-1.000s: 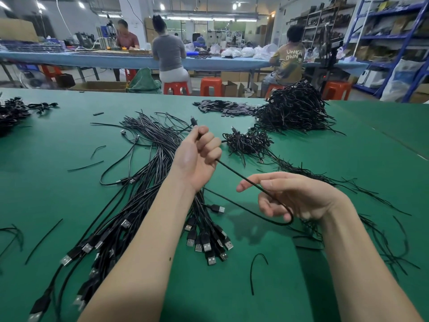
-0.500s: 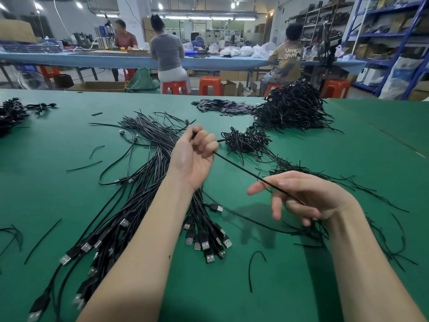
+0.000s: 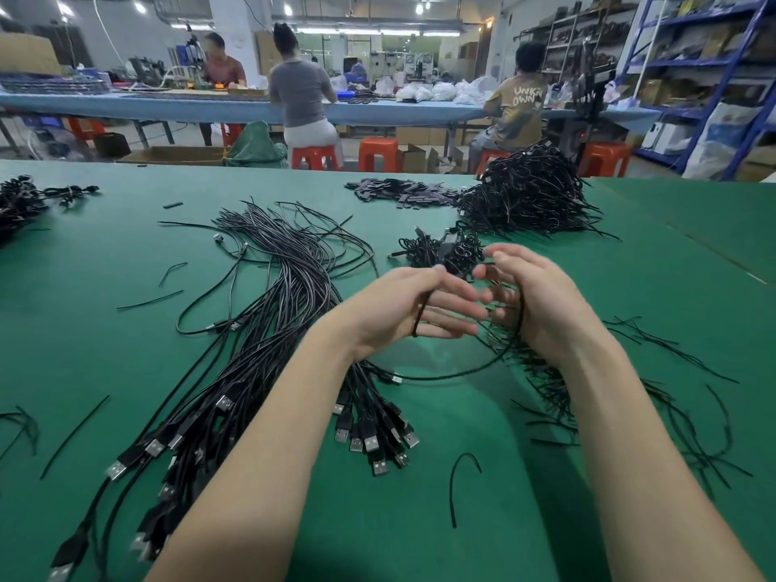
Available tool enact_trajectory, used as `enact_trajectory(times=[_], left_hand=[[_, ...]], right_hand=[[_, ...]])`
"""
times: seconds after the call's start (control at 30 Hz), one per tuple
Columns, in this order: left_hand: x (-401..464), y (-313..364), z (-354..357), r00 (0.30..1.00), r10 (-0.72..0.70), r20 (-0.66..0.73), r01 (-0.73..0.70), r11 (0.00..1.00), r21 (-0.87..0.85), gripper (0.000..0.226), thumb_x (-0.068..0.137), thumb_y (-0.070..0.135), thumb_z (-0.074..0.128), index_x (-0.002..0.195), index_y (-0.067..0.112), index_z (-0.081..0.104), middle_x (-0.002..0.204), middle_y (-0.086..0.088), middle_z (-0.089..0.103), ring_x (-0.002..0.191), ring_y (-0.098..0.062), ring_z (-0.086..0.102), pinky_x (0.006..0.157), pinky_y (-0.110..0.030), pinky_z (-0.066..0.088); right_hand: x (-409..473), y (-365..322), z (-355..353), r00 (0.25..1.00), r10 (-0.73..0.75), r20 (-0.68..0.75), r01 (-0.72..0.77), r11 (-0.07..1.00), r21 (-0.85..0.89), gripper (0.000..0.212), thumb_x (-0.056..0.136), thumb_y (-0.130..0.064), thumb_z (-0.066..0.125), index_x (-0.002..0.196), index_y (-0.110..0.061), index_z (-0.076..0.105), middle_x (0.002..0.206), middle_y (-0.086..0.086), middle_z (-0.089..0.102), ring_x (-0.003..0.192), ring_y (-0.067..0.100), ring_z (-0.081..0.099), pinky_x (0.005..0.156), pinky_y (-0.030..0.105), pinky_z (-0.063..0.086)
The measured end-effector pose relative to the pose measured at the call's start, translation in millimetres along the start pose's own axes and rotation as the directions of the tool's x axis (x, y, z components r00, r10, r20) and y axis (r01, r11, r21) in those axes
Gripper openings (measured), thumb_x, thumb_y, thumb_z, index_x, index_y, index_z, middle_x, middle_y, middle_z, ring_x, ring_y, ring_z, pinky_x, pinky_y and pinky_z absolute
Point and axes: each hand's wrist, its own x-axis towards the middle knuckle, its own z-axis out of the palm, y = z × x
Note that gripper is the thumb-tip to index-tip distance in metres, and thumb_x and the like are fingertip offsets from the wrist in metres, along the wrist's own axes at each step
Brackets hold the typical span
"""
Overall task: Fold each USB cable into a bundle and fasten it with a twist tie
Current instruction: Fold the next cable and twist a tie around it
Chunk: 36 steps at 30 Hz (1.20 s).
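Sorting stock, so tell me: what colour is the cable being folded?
Black, seen in the head view: the cable loops between both hands.

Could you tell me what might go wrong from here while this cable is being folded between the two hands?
The cable hangs in a slack loop down to the table, so it might catch the loose plugs below. The left hand holds only one thin fold, which could slip. The twist ties lie scattered under the right hand; strays may tangle in.
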Motion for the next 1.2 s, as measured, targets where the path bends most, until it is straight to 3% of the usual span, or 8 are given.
enact_trajectory(times=[0.17, 0.33, 0.47, 0.57, 0.67, 0.83, 1.0, 1.2], left_hand=[[12, -9, 10, 0.971, 0.035, -0.236, -0.012, 0.995, 0.100, 0.045, 0.110, 0.031, 0.029, 0.115, 0.005, 0.066, 0.105, -0.002, 0.076, 0.101, -0.024, 0.072, 0.097, -0.038, 0.054], [15, -5, 6, 0.929, 0.117, -0.350, -0.199, 0.958, -0.207, 0.038, 0.109, 0.024, 0.030, 0.113, 0.003, 0.062, 0.110, -0.016, 0.068, 0.086, -0.024, 0.063, 0.091, -0.039, 0.051], [9, 1, -8, 0.951, 0.180, -0.251, -0.298, 0.744, -0.598, 0.046, 0.110, 0.027, 0.023, 0.126, -0.001, 0.057, 0.128, -0.017, 0.066, 0.115, -0.033, 0.066, 0.097, -0.040, 0.055], [-2, 5, -19, 0.958, 0.247, -0.149, -0.278, 0.656, -0.702, 0.047, 0.110, 0.026, 0.024, 0.119, 0.002, 0.063, 0.121, -0.013, 0.070, 0.105, -0.028, 0.070, 0.086, -0.035, 0.060], [-10, 7, -23, 0.968, 0.247, -0.037, -0.220, 0.772, -0.597, 0.044, 0.108, 0.026, 0.030, 0.112, 0.004, 0.068, 0.116, -0.013, 0.071, 0.095, -0.026, 0.073, 0.077, -0.032, 0.060], [-9, 5, -15, 0.990, 0.058, 0.125, -0.035, 0.983, -0.179, 0.041, 0.109, 0.026, 0.030, 0.113, -0.001, 0.059, 0.115, -0.020, 0.071, 0.098, -0.034, 0.072, 0.078, -0.033, 0.060], [9, -10, -3, 0.995, 0.059, -0.075, -0.018, 0.892, 0.451, 0.041, 0.108, 0.029, 0.031, 0.106, 0.013, 0.068, 0.110, -0.001, 0.075, 0.099, -0.013, 0.073, 0.097, -0.037, 0.056], [22, -26, 2, 0.913, 0.219, -0.344, -0.152, 0.965, 0.213, 0.037, 0.110, 0.026, 0.030, 0.113, 0.014, 0.065, 0.123, -0.008, 0.069, 0.099, -0.013, 0.071, 0.097, -0.037, 0.055]], right_hand=[[-10, -11, 16, 0.970, -0.155, 0.186, 0.181, 0.975, -0.131, 0.018, 0.102, -0.010, 0.051, 0.096, -0.020, 0.065, 0.077, -0.006, 0.062, 0.052, 0.009, 0.047, 0.043, 0.018, 0.033], [-17, -1, 17, 0.846, 0.040, 0.531, -0.013, 0.998, -0.054, 0.018, 0.093, -0.015, 0.058, 0.110, -0.015, 0.063, 0.093, 0.004, 0.064, 0.067, 0.018, 0.060, 0.060, 0.032, 0.056], [-20, 17, 9, 0.662, 0.242, 0.710, -0.257, 0.962, -0.088, 0.014, 0.092, -0.008, 0.060, 0.103, -0.017, 0.061, 0.089, 0.009, 0.062, 0.082, 0.024, 0.063, 0.094, 0.054, 0.055], [-17, 29, 4, 0.760, 0.285, 0.585, -0.280, 0.955, -0.102, 0.017, 0.092, -0.004, 0.063, 0.102, -0.017, 0.059, 0.080, 0.007, 0.058, 0.072, 0.021, 0.055, 0.082, 0.040, 0.055], [-12, 30, 3, 0.931, 0.213, 0.295, -0.105, 0.934, -0.342, 0.014, 0.096, -0.008, 0.065, 0.105, -0.018, 0.060, 0.070, -0.002, 0.060, 0.064, 0.016, 0.050, 0.070, 0.030, 0.050], [-5, 10, 4, 0.981, 0.181, 0.075, -0.157, 0.954, -0.255, 0.010, 0.097, -0.010, 0.062, 0.105, -0.015, 0.061, 0.061, -0.004, 0.055, 0.042, 0.005, 0.034, 0.038, 0.016, 0.026], [-1, -13, 8, 0.980, 0.164, -0.115, -0.181, 0.971, -0.154, 0.006, 0.102, -0.009, 0.052, 0.098, -0.013, 0.054, 0.073, 0.006, 0.058, 0.042, 0.004, 0.035, 0.034, 0.014, 0.022], [-16, -20, 13, 0.954, 0.124, 0.272, -0.098, 0.989, -0.109, 0.009, 0.100, -0.003, 0.054, 0.101, -0.012, 0.058, 0.076, 0.001, 0.062, 0.051, 0.007, 0.046, 0.041, 0.015, 0.034]])
